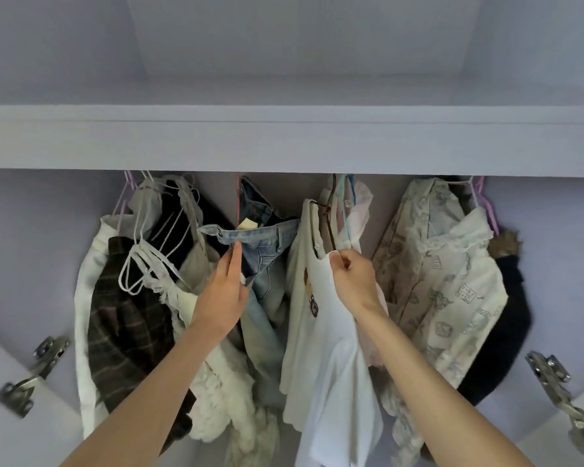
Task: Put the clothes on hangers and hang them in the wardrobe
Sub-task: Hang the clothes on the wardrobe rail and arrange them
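Note:
Inside the wardrobe, my right hand [353,281] grips the shoulder of a white top [331,365] where it sits on a dark hanger [327,224]. The hanger's hook reaches up behind the shelf edge, so the rail is hidden. My left hand [225,291] pinches the waistband of hanging light-blue jeans [263,244], just left of the white top. A cream top with a small bear print [304,298] hangs between the two hands.
Left of the jeans hang a brown plaid garment [125,318], a white strappy top [155,264] and fluffy cream clothing [223,399]. At right hang a printed cream shirt [445,291] and a dark coat [506,332]. A shelf edge [290,143] runs overhead. Door hinges [31,372] flank both sides.

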`<move>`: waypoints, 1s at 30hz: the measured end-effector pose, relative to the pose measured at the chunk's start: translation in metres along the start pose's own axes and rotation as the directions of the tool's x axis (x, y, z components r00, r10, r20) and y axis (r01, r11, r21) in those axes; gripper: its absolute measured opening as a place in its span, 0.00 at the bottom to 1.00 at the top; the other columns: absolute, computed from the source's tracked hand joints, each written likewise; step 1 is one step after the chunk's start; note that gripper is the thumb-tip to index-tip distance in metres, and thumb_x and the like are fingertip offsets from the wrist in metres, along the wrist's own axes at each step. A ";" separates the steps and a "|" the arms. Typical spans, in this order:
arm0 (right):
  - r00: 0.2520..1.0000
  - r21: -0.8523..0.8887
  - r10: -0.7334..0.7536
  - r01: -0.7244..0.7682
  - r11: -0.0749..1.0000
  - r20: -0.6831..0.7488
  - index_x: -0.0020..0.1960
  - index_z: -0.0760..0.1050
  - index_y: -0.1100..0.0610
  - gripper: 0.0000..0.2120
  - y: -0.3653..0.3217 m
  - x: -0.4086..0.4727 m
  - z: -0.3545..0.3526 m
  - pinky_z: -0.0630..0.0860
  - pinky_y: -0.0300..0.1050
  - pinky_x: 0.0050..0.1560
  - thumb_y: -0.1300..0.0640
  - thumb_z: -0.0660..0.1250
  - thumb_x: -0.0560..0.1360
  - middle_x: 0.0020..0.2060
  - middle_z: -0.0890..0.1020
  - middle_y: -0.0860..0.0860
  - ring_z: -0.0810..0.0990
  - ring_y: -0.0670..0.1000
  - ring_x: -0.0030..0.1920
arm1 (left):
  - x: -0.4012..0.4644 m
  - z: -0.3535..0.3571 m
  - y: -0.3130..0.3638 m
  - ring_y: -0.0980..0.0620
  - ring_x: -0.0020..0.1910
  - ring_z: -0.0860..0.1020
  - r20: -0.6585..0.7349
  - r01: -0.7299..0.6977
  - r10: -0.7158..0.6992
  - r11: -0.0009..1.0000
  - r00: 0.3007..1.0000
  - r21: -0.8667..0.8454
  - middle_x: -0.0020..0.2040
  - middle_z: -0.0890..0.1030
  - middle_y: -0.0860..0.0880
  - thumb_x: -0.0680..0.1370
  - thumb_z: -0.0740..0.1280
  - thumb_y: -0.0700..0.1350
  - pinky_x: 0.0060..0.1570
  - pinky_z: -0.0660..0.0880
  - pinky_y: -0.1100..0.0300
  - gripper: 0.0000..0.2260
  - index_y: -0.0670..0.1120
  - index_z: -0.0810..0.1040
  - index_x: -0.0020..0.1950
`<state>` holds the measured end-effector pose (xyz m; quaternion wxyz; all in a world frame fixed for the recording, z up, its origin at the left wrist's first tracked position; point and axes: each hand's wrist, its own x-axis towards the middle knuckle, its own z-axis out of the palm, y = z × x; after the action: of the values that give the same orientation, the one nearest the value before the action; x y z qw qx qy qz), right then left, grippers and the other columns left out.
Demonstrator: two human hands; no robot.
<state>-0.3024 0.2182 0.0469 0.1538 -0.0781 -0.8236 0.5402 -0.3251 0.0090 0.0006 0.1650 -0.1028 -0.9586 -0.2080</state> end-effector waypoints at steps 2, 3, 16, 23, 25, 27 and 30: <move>1.000 -0.010 -0.016 0.016 1.000 -0.017 0.38 0.71 0.62 0.13 -0.002 0.016 0.002 0.65 0.42 0.38 0.58 0.57 0.79 0.29 0.70 0.51 0.68 0.49 0.33 | -0.002 0.000 0.000 0.40 0.62 0.71 0.001 0.004 -0.004 1.000 1.000 0.007 0.75 0.57 0.44 0.78 0.60 0.39 0.46 0.76 0.52 0.32 0.46 0.45 0.76; 0.999 -0.020 -0.028 0.028 0.999 -0.029 0.35 0.69 0.60 0.14 -0.003 0.024 0.003 0.64 0.41 0.36 0.58 0.57 0.79 0.28 0.70 0.50 0.68 0.48 0.32 | -0.003 0.000 0.000 0.40 0.60 0.72 -0.001 0.010 -0.010 1.000 1.000 0.017 0.74 0.58 0.43 0.78 0.60 0.38 0.44 0.75 0.52 0.32 0.46 0.44 0.76; 0.990 -0.045 -0.039 0.033 0.998 -0.138 0.31 0.61 0.52 0.18 -0.009 0.084 0.003 0.65 0.38 0.41 0.58 0.55 0.80 0.37 0.73 0.53 0.71 0.52 0.40 | -0.010 -0.017 0.007 0.39 0.55 0.73 0.022 0.043 -0.045 0.997 0.999 0.070 0.66 0.70 0.38 0.79 0.58 0.36 0.46 0.71 0.54 0.31 0.45 0.43 0.76; 0.996 -0.237 -0.030 0.009 0.971 -0.084 0.51 0.72 0.64 0.11 -0.015 0.079 -0.007 0.64 0.39 0.40 0.60 0.53 0.80 0.52 0.77 0.60 0.71 0.53 0.44 | -0.010 -0.018 0.007 0.39 0.53 0.75 0.025 0.072 -0.074 0.996 0.997 0.058 0.62 0.72 0.38 0.79 0.58 0.37 0.44 0.72 0.53 0.32 0.47 0.42 0.76; 0.997 -0.300 -0.072 0.059 0.952 -0.033 0.62 0.69 0.65 0.13 -0.019 0.070 -0.014 0.66 0.39 0.43 0.61 0.55 0.80 0.56 0.76 0.60 0.73 0.54 0.48 | -0.010 -0.016 -0.001 0.39 0.56 0.74 0.029 0.053 -0.053 0.999 0.998 -0.003 0.65 0.70 0.38 0.78 0.59 0.37 0.49 0.73 0.52 0.33 0.47 0.42 0.76; 0.990 -0.397 -0.144 0.135 0.908 0.007 0.67 0.65 0.65 0.17 -0.019 0.057 -0.019 0.68 0.41 0.49 0.60 0.57 0.79 0.61 0.73 0.61 0.74 0.58 0.58 | -0.014 -0.012 -0.010 0.42 0.67 0.67 0.015 0.021 -0.020 0.999 1.000 -0.029 0.72 0.63 0.41 0.78 0.59 0.39 0.61 0.70 0.50 0.32 0.46 0.45 0.76; 0.951 -0.610 -0.294 0.288 0.738 0.092 0.70 0.63 0.64 0.24 -0.014 0.035 -0.017 0.63 0.50 0.64 0.57 0.61 0.77 0.64 0.70 0.62 0.67 0.61 0.65 | -0.032 -0.008 -0.017 0.44 0.73 0.56 -0.022 -0.006 0.006 1.000 1.000 -0.008 0.74 0.58 0.41 0.79 0.60 0.41 0.68 0.63 0.49 0.30 0.45 0.49 0.76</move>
<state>-0.3291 0.2373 0.0715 0.2065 0.0028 -0.9556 0.2104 -0.2982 -0.0136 -0.0107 0.1757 -0.1039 -0.9557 -0.2123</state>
